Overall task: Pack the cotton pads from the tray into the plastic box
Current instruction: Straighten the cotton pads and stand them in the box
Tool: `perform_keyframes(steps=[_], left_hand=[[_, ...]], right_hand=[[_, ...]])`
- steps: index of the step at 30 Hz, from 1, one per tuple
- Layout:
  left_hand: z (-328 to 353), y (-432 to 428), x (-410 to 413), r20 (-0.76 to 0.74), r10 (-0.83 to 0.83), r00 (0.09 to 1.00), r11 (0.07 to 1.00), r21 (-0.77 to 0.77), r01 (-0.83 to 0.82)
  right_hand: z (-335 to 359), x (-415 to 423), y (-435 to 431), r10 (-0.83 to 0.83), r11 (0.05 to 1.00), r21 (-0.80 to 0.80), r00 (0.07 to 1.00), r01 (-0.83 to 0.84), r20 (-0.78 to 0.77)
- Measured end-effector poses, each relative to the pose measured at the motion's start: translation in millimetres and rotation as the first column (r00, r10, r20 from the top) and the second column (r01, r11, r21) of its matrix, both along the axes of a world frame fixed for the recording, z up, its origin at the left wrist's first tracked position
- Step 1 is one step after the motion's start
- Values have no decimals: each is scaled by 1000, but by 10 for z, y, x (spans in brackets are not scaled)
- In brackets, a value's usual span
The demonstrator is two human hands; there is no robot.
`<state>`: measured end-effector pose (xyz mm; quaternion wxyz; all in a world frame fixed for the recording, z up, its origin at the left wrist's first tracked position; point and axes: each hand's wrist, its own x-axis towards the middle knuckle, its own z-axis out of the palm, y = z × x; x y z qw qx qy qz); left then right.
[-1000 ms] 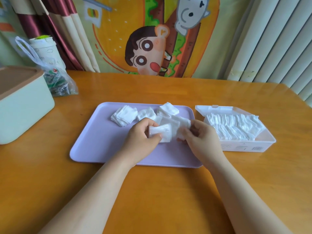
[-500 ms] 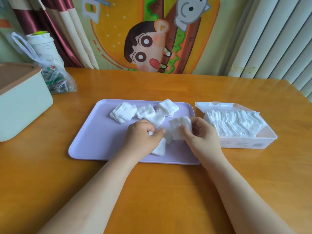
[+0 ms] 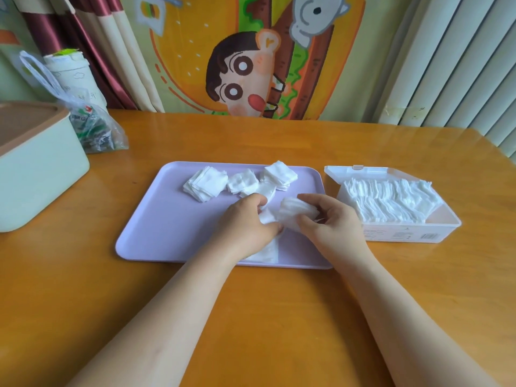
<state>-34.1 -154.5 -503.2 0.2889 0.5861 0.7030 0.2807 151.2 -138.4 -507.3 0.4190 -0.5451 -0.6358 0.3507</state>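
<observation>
Left hand (image 3: pixel 245 222), right hand (image 3: pixel 332 222): each a pinch on cotton pads (image 3: pixel 296 212); three stacks (image 3: pixel 208 182), one tray (image 3: pixel 167 219).

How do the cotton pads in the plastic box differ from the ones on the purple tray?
The pads in the box stand on edge, packed in one row; the pads on the tray lie flat in small loose stacks. The pads in the box fill most of the plastic box; the pads on the tray leave much of the tray bare. Both are white.
</observation>
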Motion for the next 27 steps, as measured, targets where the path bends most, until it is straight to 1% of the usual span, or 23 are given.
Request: perform_keyframes(steps=[2, 4, 5, 7, 9, 11, 12, 13, 14, 16, 18, 19, 27], left_hand=[[-12, -12, -59, 65, -21, 998, 1000, -11, 21], [-24, -45, -88, 85, -19, 996, 1000, 27, 17], [-23, -61, -90, 124, -6, 992, 999, 52, 0], [-14, -87, -107, 255, 25, 967, 995, 89, -49], [33, -125, -118, 429, 11, 903, 992, 110, -65], [85, -155, -119, 605, -60, 794, 990, 136, -28], [104, -171, -118, 663, -101, 742, 989, 146, 4], [110, -179, -118, 692, -136, 709, 987, 154, 39], [102, -178, -119, 693, -165, 702, 984, 162, 71], [62, -156, -119, 630, -185, 754, 980, 170, 99], [18, -134, -101, 568, -155, 808, 984, 165, 73], [2, -126, -88, 559, -132, 819, 986, 161, 49], [-16, -104, -50, 535, -89, 840, 989, 150, 9]], right_hand=[[-8, -2, 3, -37, 999, 20, 999, 37, 13], [-19, -2, 8, -75, 996, 54, 997, 74, 28], [-21, -3, 5, -88, 994, 64, 995, 85, 37], [-11, -8, -4, -93, 994, 58, 995, 91, 33], [4, -13, -20, -86, 996, 27, 996, 86, -3], [29, -15, -33, -79, 997, -1, 996, 79, -43], [26, -12, -27, -76, 997, -10, 996, 75, -55], [24, -9, -19, -72, 997, -22, 996, 71, -61], [24, -7, -14, -63, 997, -37, 996, 61, -67], [27, -11, -7, -32, 998, -65, 995, 26, -91], [20, -6, -6, 10, 997, -70, 994, -18, -110], [17, -4, -11, 31, 997, -62, 993, -38, -110], [8, 23, -12, 140, 990, -11, 982, -143, -124]])
